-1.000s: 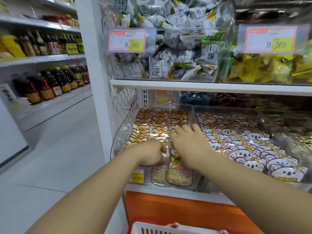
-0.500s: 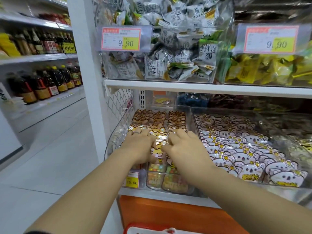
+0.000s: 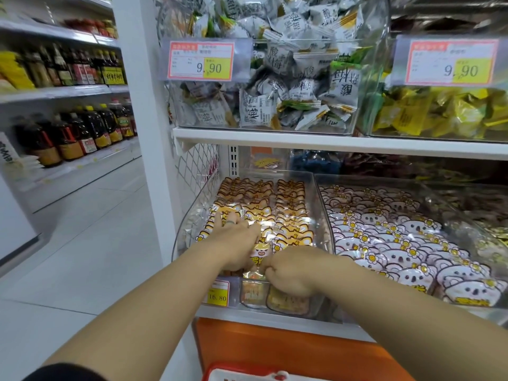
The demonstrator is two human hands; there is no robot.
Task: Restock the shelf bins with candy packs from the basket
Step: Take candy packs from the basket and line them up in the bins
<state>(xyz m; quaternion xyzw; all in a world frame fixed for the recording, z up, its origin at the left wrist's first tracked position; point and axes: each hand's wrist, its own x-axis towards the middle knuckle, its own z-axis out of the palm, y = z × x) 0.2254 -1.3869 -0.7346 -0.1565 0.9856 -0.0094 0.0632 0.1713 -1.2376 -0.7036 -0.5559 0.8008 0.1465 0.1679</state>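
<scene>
The basket (image 3: 242, 374) is cut off below. The left hand (image 3: 237, 239) lies flat on the yellow candy packs (image 3: 291, 213) — the right hand (image 3: 292, 270), just nearer, pinches the front pack (image 3: 259, 254), fingertips hidden.

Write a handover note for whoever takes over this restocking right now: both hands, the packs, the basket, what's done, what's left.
Left hand: fingers flat, pressing the yellow candy packs in the clear bin.
Right hand: fingers curled, pinching the front pack.
Basket: only its red rim shows, at the bottom edge; contents hidden.
Done: bin looks nearly full, in rows.
Left: seat the front pack, then check the basket for more.
</scene>
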